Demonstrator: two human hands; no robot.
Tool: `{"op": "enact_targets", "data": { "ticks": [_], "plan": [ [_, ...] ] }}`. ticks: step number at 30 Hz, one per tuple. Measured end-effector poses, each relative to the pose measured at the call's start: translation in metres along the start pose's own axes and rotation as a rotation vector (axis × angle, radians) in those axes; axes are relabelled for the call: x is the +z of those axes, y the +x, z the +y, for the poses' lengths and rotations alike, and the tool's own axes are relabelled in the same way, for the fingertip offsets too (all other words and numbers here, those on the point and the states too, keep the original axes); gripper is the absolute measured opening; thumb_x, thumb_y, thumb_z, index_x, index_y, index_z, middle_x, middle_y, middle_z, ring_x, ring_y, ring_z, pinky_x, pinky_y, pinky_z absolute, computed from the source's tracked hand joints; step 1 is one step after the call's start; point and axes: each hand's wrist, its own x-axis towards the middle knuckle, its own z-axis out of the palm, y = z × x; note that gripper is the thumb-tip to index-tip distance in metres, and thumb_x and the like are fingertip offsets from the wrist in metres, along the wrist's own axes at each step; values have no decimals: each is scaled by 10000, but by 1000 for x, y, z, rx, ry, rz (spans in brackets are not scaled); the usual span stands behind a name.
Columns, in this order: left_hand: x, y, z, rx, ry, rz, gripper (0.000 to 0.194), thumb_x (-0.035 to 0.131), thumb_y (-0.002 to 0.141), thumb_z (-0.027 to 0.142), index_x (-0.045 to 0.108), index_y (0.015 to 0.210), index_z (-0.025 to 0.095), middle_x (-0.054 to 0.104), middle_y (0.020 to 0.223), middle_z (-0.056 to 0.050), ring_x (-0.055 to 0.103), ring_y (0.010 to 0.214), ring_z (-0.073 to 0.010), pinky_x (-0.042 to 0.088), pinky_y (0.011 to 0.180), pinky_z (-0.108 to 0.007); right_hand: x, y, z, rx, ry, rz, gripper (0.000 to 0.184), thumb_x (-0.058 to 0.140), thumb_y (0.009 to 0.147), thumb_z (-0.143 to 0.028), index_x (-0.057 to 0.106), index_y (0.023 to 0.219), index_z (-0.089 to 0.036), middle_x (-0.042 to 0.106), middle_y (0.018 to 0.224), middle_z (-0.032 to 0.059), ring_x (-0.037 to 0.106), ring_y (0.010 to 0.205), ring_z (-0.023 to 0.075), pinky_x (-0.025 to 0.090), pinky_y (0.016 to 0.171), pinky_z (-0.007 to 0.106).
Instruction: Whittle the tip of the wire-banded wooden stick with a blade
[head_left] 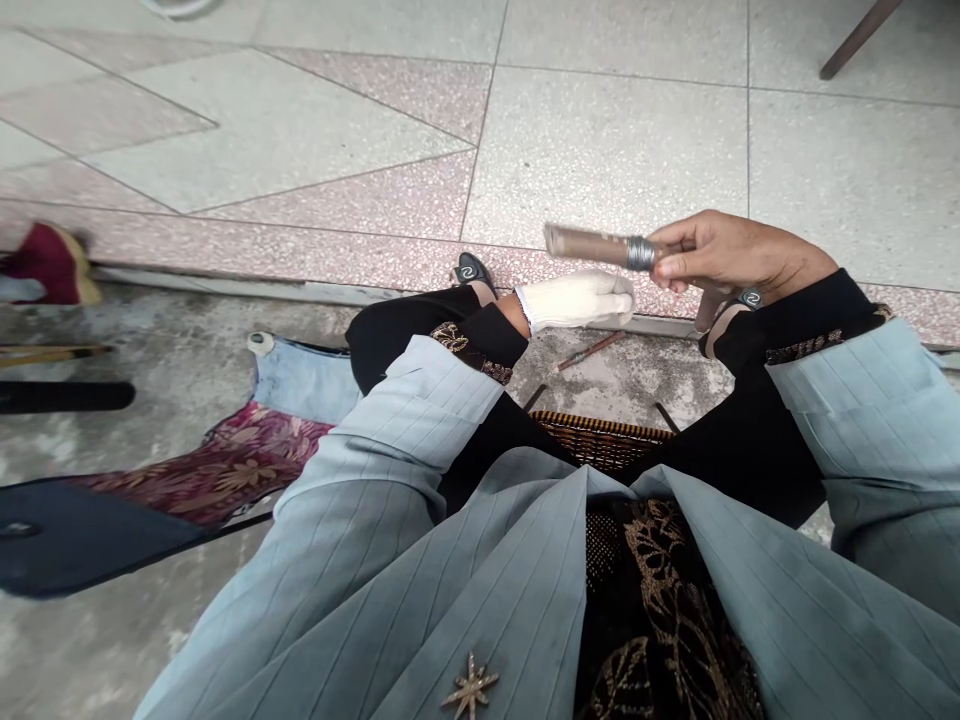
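Note:
My right hand (pixel 720 255), bare, grips a brown stick-like handle (pixel 589 245) bound with silver wire near my fingers. Its blunt, flattened end points left, above my left hand. My left hand (pixel 577 300) wears a cream knitted glove and is seen from the back. The gloved fingers are pressed together and bent, and their inner side is hidden. Below the glove, a thin brown stick (pixel 589 352) with a dark band lies slanted on the concrete.
A woven wicker seat edge (pixel 600 435) shows between my knees. To the left lie a floral and denim cloth piece (pixel 255 450), a black rod (pixel 67 396) and a red shoe (pixel 49 265). A tiled step (pixel 600 150) rises ahead; a furniture leg (pixel 859 40) stands upper right.

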Motion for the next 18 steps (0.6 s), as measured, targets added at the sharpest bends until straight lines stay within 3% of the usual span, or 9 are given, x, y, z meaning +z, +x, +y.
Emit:
{"op": "enact_targets", "data": {
  "ticks": [3,5,6,7,9,11,13,15,18],
  "plan": [
    [-3,3,6,24,39,-129,353,504,1022,436,732,908,191,737,844,-44,625,749,-165,492,777,-304,6,10,0,52,-50,220,228,741,1009,-415,687,880,-235,643,810,33,568,776,185,491,767,370],
    [-5,5,8,25,108,-176,325,494,1006,402,724,919,190,729,862,-45,628,777,-177,473,791,-314,8,17,4,161,-288,314,177,758,974,-356,686,873,-230,648,812,48,602,806,219,477,781,395],
    [-7,5,8,13,154,-191,323,496,1004,402,730,927,193,726,862,-47,630,780,-186,465,789,-323,8,20,7,220,-428,298,144,778,945,-338,711,884,-227,666,824,57,624,824,240,473,781,405],
    [-8,5,7,-5,197,-197,328,502,1005,410,740,935,196,727,859,-51,632,780,-196,459,785,-334,7,21,10,265,-544,232,124,799,917,-332,742,895,-225,692,843,64,644,842,257,474,782,410],
    [-10,4,7,-38,239,-186,332,534,1001,431,762,934,200,739,849,-61,646,787,-218,455,787,-358,4,22,16,292,-616,-21,137,819,899,-359,802,917,-224,748,896,69,675,875,267,492,802,408],
    [-11,2,6,-42,177,-161,295,593,983,432,775,940,203,764,871,-71,675,825,-235,469,808,-375,-1,17,18,272,-493,-324,206,851,882,-424,851,957,-232,785,943,57,687,878,247,516,820,395],
    [-10,0,7,-37,11,-114,243,636,980,413,770,987,210,764,886,-62,676,834,-223,483,805,-377,-5,9,15,227,-312,-476,311,885,853,-497,883,1045,-253,793,971,37,682,865,220,528,813,374],
    [-7,0,9,-72,-202,-51,203,631,1015,397,728,1005,219,692,794,-24,596,724,-174,474,737,-360,-7,3,10,157,-175,-388,382,891,848,-538,883,1120,-270,769,953,21,656,831,202,525,769,355],
    [-2,2,15,-131,-444,101,223,647,1064,444,631,973,240,440,630,74,370,570,-112,375,609,-324,2,2,2,57,-82,-8,345,832,927,-532,850,1146,-266,716,910,31,622,793,209,523,712,363]
  ]
}}
